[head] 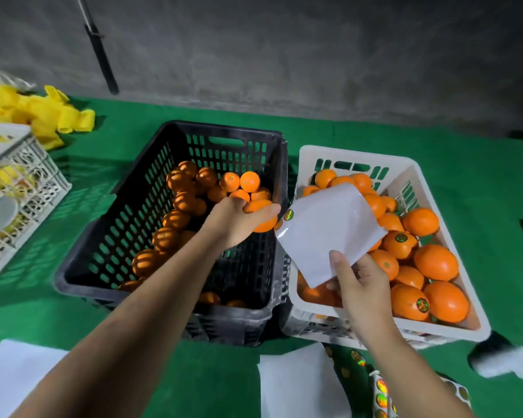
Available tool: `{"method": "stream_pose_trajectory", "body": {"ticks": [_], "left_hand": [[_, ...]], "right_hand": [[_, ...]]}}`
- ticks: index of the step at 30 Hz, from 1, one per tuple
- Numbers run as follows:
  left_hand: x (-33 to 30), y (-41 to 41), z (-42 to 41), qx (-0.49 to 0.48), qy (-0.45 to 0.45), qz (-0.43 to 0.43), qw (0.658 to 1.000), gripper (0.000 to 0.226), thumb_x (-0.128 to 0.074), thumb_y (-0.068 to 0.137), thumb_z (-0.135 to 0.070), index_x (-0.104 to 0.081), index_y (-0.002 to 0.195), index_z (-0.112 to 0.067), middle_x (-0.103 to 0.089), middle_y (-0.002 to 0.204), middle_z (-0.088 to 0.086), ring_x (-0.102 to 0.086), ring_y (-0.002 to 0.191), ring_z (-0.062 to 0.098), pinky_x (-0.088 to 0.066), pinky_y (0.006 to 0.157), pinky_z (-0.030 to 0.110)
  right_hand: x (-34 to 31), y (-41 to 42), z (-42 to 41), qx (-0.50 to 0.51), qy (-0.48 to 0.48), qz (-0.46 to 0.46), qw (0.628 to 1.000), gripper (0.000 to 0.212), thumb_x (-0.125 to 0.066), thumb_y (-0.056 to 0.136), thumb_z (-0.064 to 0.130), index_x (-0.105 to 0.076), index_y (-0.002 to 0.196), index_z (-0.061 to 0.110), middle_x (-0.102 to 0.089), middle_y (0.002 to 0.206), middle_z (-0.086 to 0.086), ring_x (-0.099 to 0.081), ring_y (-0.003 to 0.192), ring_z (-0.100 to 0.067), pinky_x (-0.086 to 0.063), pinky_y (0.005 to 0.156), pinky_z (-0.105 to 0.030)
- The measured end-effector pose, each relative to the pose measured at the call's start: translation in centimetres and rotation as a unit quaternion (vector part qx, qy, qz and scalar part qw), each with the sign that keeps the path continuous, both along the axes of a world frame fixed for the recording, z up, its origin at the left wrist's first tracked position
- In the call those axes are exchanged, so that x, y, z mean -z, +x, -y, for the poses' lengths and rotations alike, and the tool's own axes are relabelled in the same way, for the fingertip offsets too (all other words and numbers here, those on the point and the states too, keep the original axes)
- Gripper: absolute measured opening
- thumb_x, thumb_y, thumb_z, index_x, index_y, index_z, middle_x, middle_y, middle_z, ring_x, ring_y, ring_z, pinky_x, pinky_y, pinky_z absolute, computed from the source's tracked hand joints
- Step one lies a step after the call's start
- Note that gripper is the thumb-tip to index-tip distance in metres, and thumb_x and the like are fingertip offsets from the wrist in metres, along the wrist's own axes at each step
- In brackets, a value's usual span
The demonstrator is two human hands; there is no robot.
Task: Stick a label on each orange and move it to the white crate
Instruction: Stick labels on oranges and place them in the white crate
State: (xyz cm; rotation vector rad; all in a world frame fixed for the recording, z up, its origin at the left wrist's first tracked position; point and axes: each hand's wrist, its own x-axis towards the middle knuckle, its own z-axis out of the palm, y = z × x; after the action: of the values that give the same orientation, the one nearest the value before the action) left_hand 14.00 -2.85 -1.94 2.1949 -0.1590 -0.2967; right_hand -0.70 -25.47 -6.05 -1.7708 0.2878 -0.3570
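Head view looks down on a tabletop (344, 131) covered in green cloth, set against a rough grey concrete wall (284, 49). A black slatted plastic crate (127, 236) of unlabelled oranges stands just beside a white slatted plastic crate (311, 155) of oranges, some bearing round dark stickers. The left hand (239, 221) reaches into the black crate, fingers curled round a round orange fruit (261, 217) near the right wall. The right hand (360, 285) pinches a glossy white backing sheet (326, 233) above the white crate; one shiny round holographic label (288, 215) sits at its edge, next to the held orange. Any writing on the labels is too small to read.
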Motion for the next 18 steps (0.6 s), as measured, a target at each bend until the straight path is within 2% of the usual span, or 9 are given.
{"method": "stream_pose_trajectory", "body": {"ticks": [2, 3, 5, 7, 10, 12, 15, 17, 18], "left_hand": [[-1.9, -5.0, -0.7, -0.057, -0.13, 0.012, 0.99, 0.062, -0.069, 0.079, -0.078, -0.05, 0.06, -0.023, -0.048, 0.057, -0.011, -0.049, 0.054, 0.009, -0.036, 0.061, 0.031], [-2.7, -7.4, -1.1, -0.077, -0.2, -0.002, 0.977, 0.06, -0.069, 0.077, -0.081, -0.06, 0.06, -0.024, -0.056, 0.058, -0.013, -0.055, 0.055, 0.005, -0.037, 0.063, 0.025], [-3.7, -11.6, -1.3, -0.061, -0.359, -0.067, 0.929, 0.042, -0.071, 0.069, -0.086, -0.08, 0.083, -0.048, -0.077, 0.092, -0.025, -0.073, 0.091, -0.006, -0.049, 0.08, 0.019], [-4.1, -14.5, -0.7, -0.043, -0.464, -0.139, 0.874, 0.056, -0.076, 0.066, -0.084, -0.083, 0.101, -0.04, -0.079, 0.114, -0.016, -0.072, 0.113, 0.003, -0.055, 0.091, 0.022], [-4.3, -17.2, 0.9, -0.094, -0.507, -0.159, 0.842, 0.069, -0.085, 0.066, -0.074, -0.082, 0.114, -0.024, -0.078, 0.122, 0.006, -0.074, 0.117, 0.021, -0.061, 0.095, 0.035], [-4.1, -18.3, 1.7, -0.128, -0.527, -0.149, 0.826, 0.083, -0.09, 0.064, -0.067, -0.073, 0.127, -0.016, -0.077, 0.125, 0.01, -0.073, 0.118, 0.027, -0.062, 0.091, 0.034], [-3.0, -19.0, 2.0, -0.166, -0.495, -0.103, 0.847, 0.082, -0.087, 0.061, -0.062, -0.064, 0.126, -0.017, -0.077, 0.119, 0.007, -0.074, 0.114, 0.025, -0.061, 0.091, 0.039], [-2.6, -19.6, 1.8, -0.164, -0.446, -0.068, 0.877, 0.082, -0.084, 0.056, -0.067, -0.062, 0.123, -0.026, -0.074, 0.117, -0.002, -0.072, 0.11, 0.016, -0.057, 0.086, 0.031], [-2.3, -19.9, 1.7, -0.16, -0.408, -0.045, 0.898, 0.08, -0.082, 0.055, -0.069, -0.059, 0.123, -0.034, -0.071, 0.116, -0.01, -0.07, 0.108, 0.009, -0.054, 0.083, 0.026]], "right_hand": [[-0.4, -0.6, 0.4, 0.01, 0.078, 0.008, 0.997, 0.017, -0.064, 0.103, 0.032, -0.075, 0.11, 0.021, -0.077, 0.092, -0.001, -0.067, 0.073, -0.016, -0.054, 0.07, -0.039], [-0.5, -1.2, 0.5, 0.017, 0.116, 0.017, 0.993, 0.021, -0.066, 0.101, 0.036, -0.075, 0.109, 0.019, -0.077, 0.094, -0.005, -0.067, 0.075, -0.018, -0.054, 0.072, -0.044], [-0.8, -2.8, -0.1, 0.019, 0.19, 0.027, 0.981, 0.035, -0.074, 0.094, 0.048, -0.074, 0.109, 0.017, -0.075, 0.093, -0.011, -0.069, 0.078, -0.026, -0.057, 0.074, -0.051], [-1.1, -4.4, -1.6, 0.008, 0.233, 0.024, 0.972, 0.053, -0.081, 0.083, 0.06, -0.074, 0.11, 0.015, -0.074, 0.091, -0.016, -0.067, 0.073, -0.03, -0.057, 0.07, -0.05], [-1.3, -6.3, -4.4, -0.011, 0.234, -0.012, 0.972, 0.061, -0.082, 0.076, 0.068, -0.076, 0.114, 0.021, -0.078, 0.102, -0.017, -0.069, 0.077, -0.028, -0.057, 0.07, -0.042], [-1.3, -7.3, -5.6, -0.037, 0.228, -0.048, 0.972, 0.053, -0.081, 0.078, 0.065, -0.077, 0.112, 0.024, -0.078, 0.103, -0.018, -0.071, 0.082, -0.028, -0.058, 0.072, -0.038], [-1.4, -7.9, -5.8, 0.02, 0.19, -0.068, 0.979, 0.048, -0.086, 0.076, 0.056, -0.07, 0.115, 0.034, -0.074, 0.11, -0.012, -0.073, 0.098, -0.025, -0.06, 0.085, -0.04], [-2.0, -7.9, -5.2, 0.142, 0.111, -0.058, 0.982, 0.072, -0.089, 0.078, 0.046, -0.051, 0.137, 0.033, -0.057, 0.134, -0.009, -0.061, 0.121, -0.025, -0.053, 0.104, -0.045], [-2.6, -8.0, -4.9, 0.201, 0.044, -0.013, 0.978, 0.081, -0.088, 0.08, 0.045, -0.043, 0.145, 0.028, -0.045, 0.14, -0.004, -0.052, 0.129, -0.026, -0.048, 0.11, -0.044]]}}
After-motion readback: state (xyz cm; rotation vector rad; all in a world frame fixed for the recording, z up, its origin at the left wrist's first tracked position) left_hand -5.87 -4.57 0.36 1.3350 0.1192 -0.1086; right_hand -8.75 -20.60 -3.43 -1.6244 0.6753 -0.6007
